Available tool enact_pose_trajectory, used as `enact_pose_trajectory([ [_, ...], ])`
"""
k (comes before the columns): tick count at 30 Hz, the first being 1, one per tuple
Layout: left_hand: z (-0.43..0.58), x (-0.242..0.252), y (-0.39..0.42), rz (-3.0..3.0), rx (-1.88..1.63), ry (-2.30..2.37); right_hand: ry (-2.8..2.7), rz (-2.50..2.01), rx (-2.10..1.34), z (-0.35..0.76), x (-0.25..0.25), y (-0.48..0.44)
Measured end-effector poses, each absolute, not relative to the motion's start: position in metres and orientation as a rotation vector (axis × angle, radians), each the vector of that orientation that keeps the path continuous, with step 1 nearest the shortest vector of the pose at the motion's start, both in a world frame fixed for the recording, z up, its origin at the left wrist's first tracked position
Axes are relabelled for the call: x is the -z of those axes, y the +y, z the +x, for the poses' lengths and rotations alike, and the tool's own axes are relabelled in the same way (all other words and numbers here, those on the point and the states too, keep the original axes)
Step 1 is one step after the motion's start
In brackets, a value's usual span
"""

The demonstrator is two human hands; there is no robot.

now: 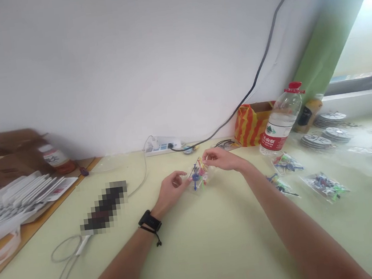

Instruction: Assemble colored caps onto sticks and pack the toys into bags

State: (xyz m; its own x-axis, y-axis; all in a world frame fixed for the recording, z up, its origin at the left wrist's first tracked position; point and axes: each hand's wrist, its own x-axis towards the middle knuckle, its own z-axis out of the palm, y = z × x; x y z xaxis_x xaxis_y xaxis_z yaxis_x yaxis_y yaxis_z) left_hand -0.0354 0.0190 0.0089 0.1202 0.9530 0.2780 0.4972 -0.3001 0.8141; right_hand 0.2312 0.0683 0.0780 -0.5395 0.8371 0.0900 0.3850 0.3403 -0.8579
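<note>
Over the middle of the pale yellow table [218, 243], both my hands meet on a small clear plastic bag of coloured plastic pieces [199, 174]. My left hand [173, 190], with a black band on its wrist, pinches the bag's lower left side. My right hand [222, 158] pinches the bag's top edge from the right with its fingertips closed.
Three more clear bags of coloured pieces [325, 185] lie to the right. A water bottle [281, 122], a red-and-yellow striped bag [250, 125] and stacked discs [329, 128] stand beyond. A power strip [161, 146] sits by the wall. Cardboard boxes [9, 153], white packets [20, 194] and a cable [68, 253] lie left.
</note>
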Motion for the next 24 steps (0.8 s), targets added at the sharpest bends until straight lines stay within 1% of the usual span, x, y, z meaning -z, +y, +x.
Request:
enact_pose_trajectory([
  [3, -0.036, -0.011, 0.017, 1.883, -1.056, 1.436, -2.149, -0.996, -0.832, 0.221, -0.093, 0.059],
  [7, -0.035, -0.015, 0.014, 1.882, -1.098, 1.376, -2.121, -0.986, -0.613, 0.207, -0.105, 0.046],
  [12, -0.035, -0.018, 0.011, 1.893, -1.088, 1.283, -2.081, -0.844, -0.461, 0.200, -0.111, 0.039],
  [15, -0.035, -0.017, 0.010, 1.937, -1.054, 1.235, -2.023, -0.839, -0.388, 0.200, -0.111, 0.039],
  [19, -0.036, -0.013, 0.012, 1.982, -1.000, 1.249, -1.939, -0.831, -0.287, 0.199, -0.112, 0.038],
  [24, -0.036, -0.006, 0.017, 2.057, -1.015, 1.316, -1.757, -0.854, -0.182, 0.212, -0.116, 0.049],
])
